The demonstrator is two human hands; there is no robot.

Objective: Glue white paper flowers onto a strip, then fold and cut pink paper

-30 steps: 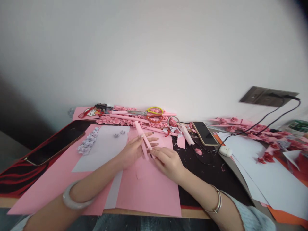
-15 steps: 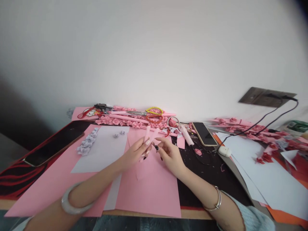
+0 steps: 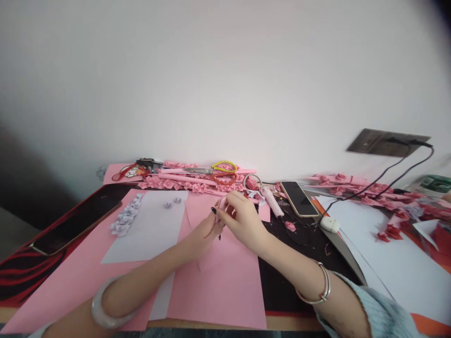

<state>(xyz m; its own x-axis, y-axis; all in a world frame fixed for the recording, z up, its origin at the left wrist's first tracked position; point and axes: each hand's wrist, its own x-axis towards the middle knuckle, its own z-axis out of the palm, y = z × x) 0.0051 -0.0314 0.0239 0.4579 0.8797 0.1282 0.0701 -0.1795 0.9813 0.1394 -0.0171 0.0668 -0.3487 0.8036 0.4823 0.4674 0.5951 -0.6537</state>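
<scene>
Both hands meet over the pink paper sheet (image 3: 225,291) at the middle of the desk. My left hand (image 3: 202,234) is closed around a piece of pink paper (image 3: 221,203), much of it covered by fingers. Over its top my right hand (image 3: 243,220) is closed too, thumb and fingers pinching the same piece. Beyond the hands lies a row of pink paper flowers (image 3: 176,181). To the left, small lilac paper flowers (image 3: 125,217) and two loose ones (image 3: 168,204) rest on a white sheet (image 3: 148,249).
Scissors (image 3: 202,171) with yellow and red handles lie on the flowers at the back. A pink glue gun (image 3: 272,201), a phone (image 3: 300,199) and a white earbud case (image 3: 330,224) are to the right. Cables (image 3: 382,188) run from the wall socket (image 3: 387,142). A dark phone-like slab (image 3: 75,227) lies left.
My right hand has moved up and left onto the pink paper in my left hand. The paper's raised ends, seen before, are now mostly covered. The view has shifted slightly.
</scene>
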